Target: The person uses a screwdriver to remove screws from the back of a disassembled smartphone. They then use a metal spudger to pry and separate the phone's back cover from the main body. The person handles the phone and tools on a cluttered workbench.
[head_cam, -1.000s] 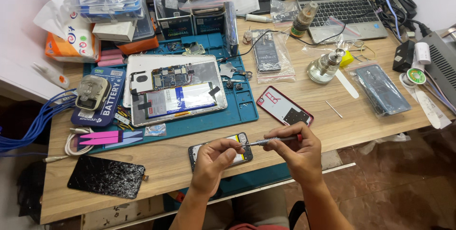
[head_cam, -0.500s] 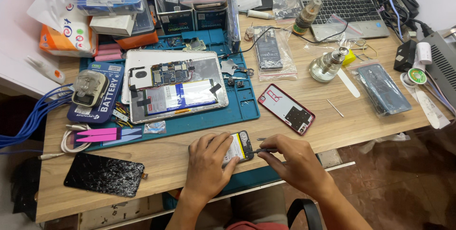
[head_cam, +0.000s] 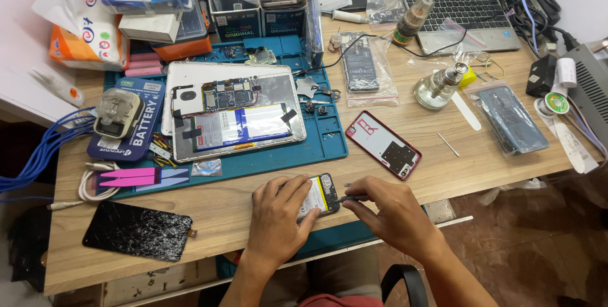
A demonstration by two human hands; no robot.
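Opened phone (head_cam: 322, 195) is pinned flat on the surface (head_cam: 221, 212) edge by the left hand (head_cam: 275, 221); a thin tool (head_cam: 347, 198) is pinched in the right hand (head_cam: 386, 212). Light, fragile; best held by its sides.

- The bench (head_cam: 443, 148) has a pale wood-grain top with a smooth, matt look.
- On the bench, the blue mat (head_cam: 329, 145) looks like matt rubber.
- On the mat, the opened tablet (head_cam: 234, 114) has a silvery metal frame and a glossy white battery wrap.
- Left of the mat's near corner, the cracked screen (head_cam: 136, 231) is glossy black glass, webbed with fractures.
- Right of the mat, the red phone cover (head_cam: 383, 144) is shiny plastic.
- Further right of the mat, clear plastic bags (head_cam: 510, 120) glint over the parts inside.
- Under the hands, the opened phone (head_cam: 320, 195) shows a smooth white battery face.
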